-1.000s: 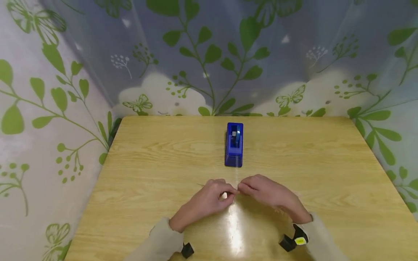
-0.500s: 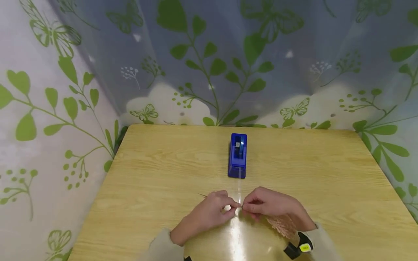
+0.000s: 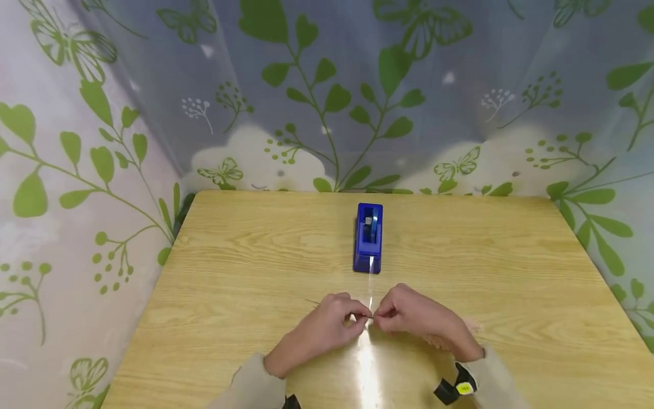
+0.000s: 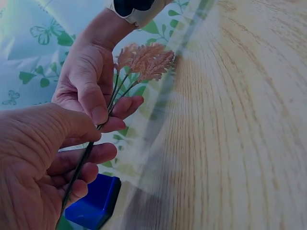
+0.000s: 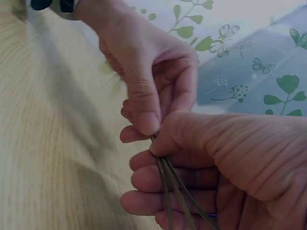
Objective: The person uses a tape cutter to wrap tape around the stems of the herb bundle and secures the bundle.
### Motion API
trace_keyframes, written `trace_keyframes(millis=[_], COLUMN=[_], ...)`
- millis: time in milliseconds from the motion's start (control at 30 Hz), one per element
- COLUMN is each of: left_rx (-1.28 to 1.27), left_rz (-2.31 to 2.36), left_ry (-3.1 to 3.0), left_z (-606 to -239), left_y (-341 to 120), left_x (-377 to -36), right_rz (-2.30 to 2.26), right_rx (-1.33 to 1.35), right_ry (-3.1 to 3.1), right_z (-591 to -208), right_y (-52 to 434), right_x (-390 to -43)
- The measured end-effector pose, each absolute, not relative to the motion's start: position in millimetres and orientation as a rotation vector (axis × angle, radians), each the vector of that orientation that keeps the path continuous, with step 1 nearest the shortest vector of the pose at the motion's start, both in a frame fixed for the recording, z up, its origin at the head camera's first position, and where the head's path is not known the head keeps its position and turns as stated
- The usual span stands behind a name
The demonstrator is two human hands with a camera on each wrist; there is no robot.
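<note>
My left hand point(image 3: 327, 326) and right hand point(image 3: 416, 318) meet fingertip to fingertip low over the counter point(image 3: 511, 272), both pinching the thin dark stems point(image 5: 168, 184) of a small dried sprig. Its pinkish feathery head point(image 4: 146, 60) lies behind my right grip, toward the wrist, so the bundled stems sit between the two pinches. A strip of clear tape point(image 3: 370, 287) runs from the pinch point forward to the blue tape dispenser point(image 3: 368, 237), apparently drawn taut; its attachment is not clear. No legible writing on the dispenser or elsewhere.
</note>
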State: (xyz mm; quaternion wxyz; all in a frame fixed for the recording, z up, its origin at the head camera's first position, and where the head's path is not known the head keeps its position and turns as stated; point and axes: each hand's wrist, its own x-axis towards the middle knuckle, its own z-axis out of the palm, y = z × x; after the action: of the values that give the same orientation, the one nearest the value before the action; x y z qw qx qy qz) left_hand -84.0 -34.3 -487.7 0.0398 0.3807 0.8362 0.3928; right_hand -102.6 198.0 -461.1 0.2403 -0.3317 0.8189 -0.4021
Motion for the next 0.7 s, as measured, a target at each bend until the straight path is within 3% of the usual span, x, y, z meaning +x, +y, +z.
trace_keyframes(millis=[333, 700], left_rx=[1.131, 1.212], left_rz=[1.204, 1.174], left_ry=[2.606, 2.667], left_z=[-490.2, -494.0], left_y=[-32.8, -30.5], left_x=[-85.5, -85.7], right_rz=[-0.996, -1.102], right_rx=[-1.014, -0.859], right_ry=[2.435, 2.141], right_z=[-461.8, -466.5], right_y=[192.3, 199.6], right_x=[-95.3, -101.9])
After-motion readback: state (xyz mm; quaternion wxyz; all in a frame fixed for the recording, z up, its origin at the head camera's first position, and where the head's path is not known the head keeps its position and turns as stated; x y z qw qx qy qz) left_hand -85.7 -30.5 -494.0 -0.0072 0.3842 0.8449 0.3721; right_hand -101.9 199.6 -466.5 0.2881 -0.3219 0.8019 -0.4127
